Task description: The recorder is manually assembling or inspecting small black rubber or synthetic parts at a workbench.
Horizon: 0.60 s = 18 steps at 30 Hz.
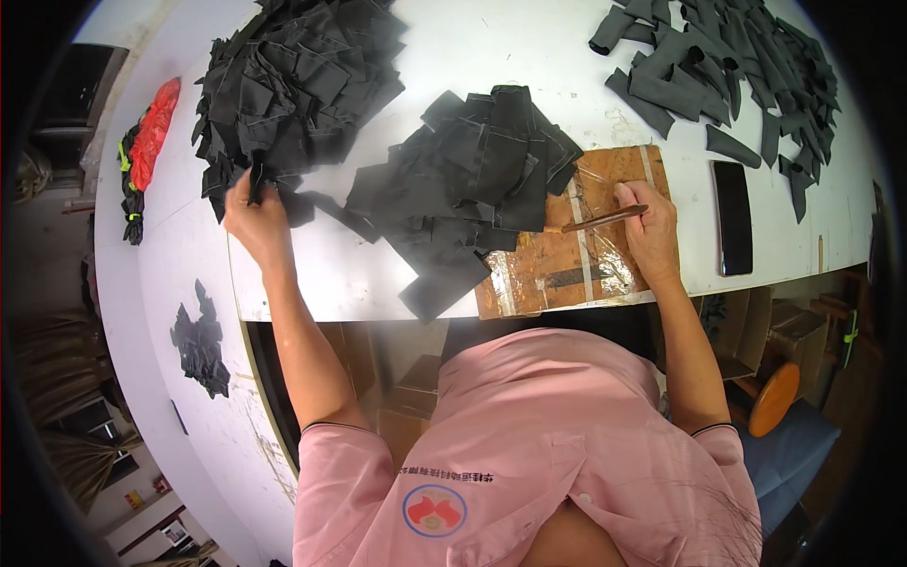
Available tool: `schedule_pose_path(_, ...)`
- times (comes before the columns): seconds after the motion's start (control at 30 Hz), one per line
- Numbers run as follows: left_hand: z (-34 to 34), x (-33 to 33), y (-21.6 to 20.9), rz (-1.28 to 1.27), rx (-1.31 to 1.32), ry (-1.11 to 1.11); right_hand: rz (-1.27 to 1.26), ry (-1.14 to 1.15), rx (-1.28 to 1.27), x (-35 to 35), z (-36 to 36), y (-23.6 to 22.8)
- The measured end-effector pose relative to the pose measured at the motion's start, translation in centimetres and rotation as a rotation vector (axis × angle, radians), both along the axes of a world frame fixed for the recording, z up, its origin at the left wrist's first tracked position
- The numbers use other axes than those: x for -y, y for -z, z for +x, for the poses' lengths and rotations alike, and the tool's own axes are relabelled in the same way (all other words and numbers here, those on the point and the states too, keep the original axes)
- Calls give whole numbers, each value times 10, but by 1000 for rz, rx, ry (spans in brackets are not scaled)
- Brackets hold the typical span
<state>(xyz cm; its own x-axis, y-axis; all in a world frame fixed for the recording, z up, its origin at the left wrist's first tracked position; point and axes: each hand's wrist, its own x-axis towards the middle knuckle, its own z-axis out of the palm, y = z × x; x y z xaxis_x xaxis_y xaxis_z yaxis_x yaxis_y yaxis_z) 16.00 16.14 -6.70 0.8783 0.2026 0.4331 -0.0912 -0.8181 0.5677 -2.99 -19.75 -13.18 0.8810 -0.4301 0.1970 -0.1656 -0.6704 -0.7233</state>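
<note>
My left hand (257, 219) is closed at the lower edge of a tall heap of black fabric pieces (302, 80), pinching a black fabric piece (256, 181). In my right hand (652, 231) is a slim, flat brown tool (603, 218), its tip pointing left over a brown board (619, 170) wrapped in clear tape. I cannot make out its exact kind. Between my hands lies a looser pile of flat black fabric pieces (453, 180), some with pale lines along their edges. It overlaps the left part of the board.
Rolled black fabric tubes (680, 80) lie at the far right. A black phone (733, 217) rests right of the board. On the left are a red plastic bag (154, 137) and a small dark fabric heap (200, 340). The white table's front edge (378, 319) runs before me.
</note>
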Motion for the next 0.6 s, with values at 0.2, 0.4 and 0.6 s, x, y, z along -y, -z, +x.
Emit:
schedule_pose_path(0.2,-16,62,-27,182,464,252,2,3,4,-1,0,-1)
schedule_pose_path(0.4,-53,138,10,219,254,530,-4,3,13,1,1,1)
schedule_pose_path(0.6,-72,156,53,327,-125,675,1,-3,26,1,1,1)
